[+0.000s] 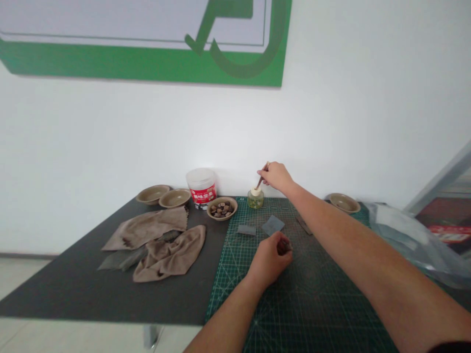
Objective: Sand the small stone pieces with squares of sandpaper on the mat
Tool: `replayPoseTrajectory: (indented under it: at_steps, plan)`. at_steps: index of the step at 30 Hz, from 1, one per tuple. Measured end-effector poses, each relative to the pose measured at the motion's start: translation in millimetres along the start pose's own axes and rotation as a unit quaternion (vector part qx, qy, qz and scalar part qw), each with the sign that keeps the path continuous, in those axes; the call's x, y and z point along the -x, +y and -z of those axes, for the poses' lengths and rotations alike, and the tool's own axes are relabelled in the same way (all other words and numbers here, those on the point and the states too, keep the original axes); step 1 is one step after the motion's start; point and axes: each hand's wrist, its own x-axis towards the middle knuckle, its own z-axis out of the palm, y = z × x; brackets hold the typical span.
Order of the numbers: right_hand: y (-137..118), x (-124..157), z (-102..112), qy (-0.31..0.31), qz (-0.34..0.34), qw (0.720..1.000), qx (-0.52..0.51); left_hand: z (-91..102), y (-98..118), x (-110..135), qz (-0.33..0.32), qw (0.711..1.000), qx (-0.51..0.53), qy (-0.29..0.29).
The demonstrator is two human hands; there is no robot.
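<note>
My right hand (276, 175) is closed round a thin brown stick (260, 182), like a brush handle. Its lower end meets the cream-coloured top of a small glass jar (255, 200) holding yellow-green liquid. Nearer to me, my left hand (270, 257) is held over the green cutting mat (235, 284), fingers curled and pinched. A small dark thing seems to be between the fingertips, mostly hidden. Just beyond it lie a grey square sheet (273, 225) and a smaller grey piece (247, 230). Partly behind my right forearm is a flat brown strip (303, 225).
A bowl of brown nut-like pieces (222, 209) stands left of the jar, by a white-and-red tub (201, 187). Two bowls (175, 198) and crumpled brown cloths (169, 255) are further left. On the right are another bowl (344, 202) and a clear plastic bag (412, 240).
</note>
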Motion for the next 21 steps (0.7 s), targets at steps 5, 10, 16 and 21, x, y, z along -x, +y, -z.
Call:
replayPoseTrajectory:
  at_steps: [5,10,16,21]
  plan:
    - [2.9,17.9,-24.5,0.0,-0.027,0.999,0.026,0.1,-2.5,-1.8,0.01,1.0,0.002,0.02]
    - [16.3,81.8,-29.7,-0.009,-0.046,0.999,0.006,4.2,-6.0,-6.6,0.036,0.996,-0.011,0.082]
    - [44.1,166.6,-21.5,-0.098,-0.065,0.991,-0.062,8.1,-6.1,-9.3,0.043,0.99,-0.041,0.126]
    - [57.1,198.1,-21.1,-0.132,-0.098,0.981,-0.108,5.6,-1.6,-8.1,0.037,0.991,-0.072,0.104]
